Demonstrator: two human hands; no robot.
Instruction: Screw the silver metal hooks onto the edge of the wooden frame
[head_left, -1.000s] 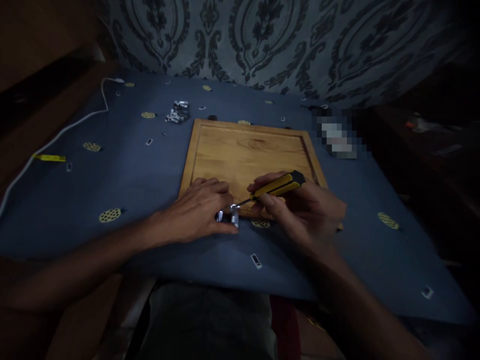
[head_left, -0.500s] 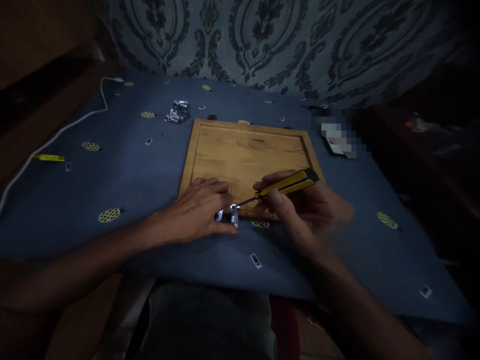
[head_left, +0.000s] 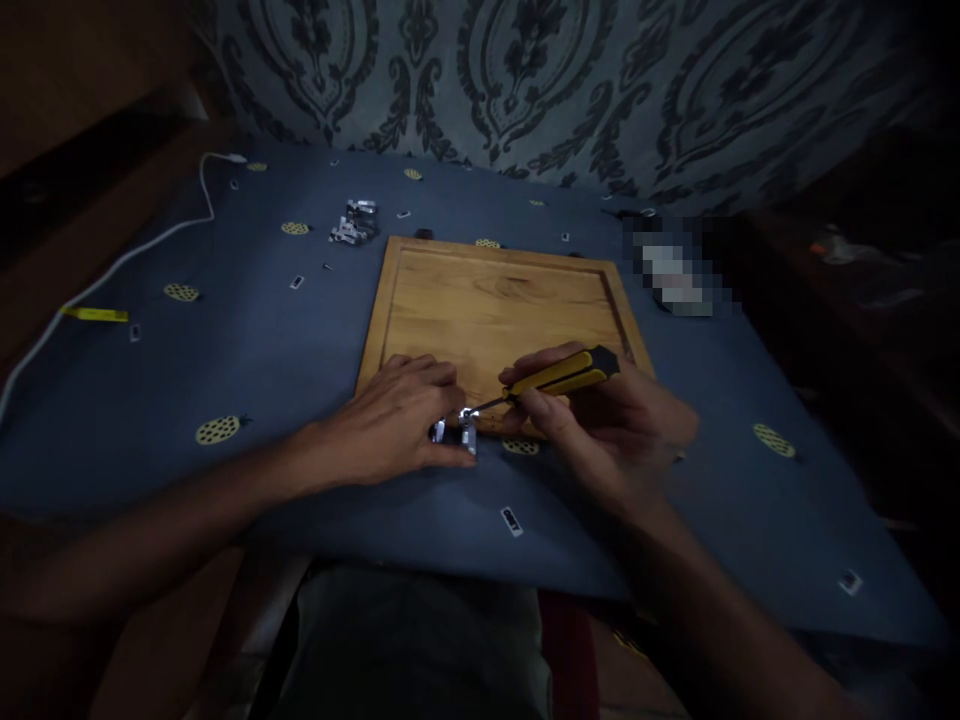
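Note:
A framed wooden panel (head_left: 502, 310) lies flat on the blue patterned cloth. At its near edge sits a shiny metal hinge (head_left: 468, 438), partly covered by fingers. My left hand (head_left: 409, 415) grips this hinge, with the thumb along its near side and the fingers over the panel's frame. In my right hand (head_left: 600, 420) is a yellow and black screwdriver (head_left: 559, 376), tilted, its handle pointing up to the right. The screwdriver's tip touches the hinge; whether a screw is under it I cannot tell.
Several metal hinges (head_left: 354, 225) lie at the back left, with a small screw (head_left: 328, 267) nearby. A white cable (head_left: 169, 232) with a yellow tag (head_left: 97, 314) runs along the left. A pixelated object (head_left: 675, 280) lies at the back right. A patterned curtain (head_left: 510, 80) hangs behind.
My right hand and the screwdriver's handle have shifted slightly left and down, and the handle has turned a little. The tip stays on the hinge. My left hand has barely moved.

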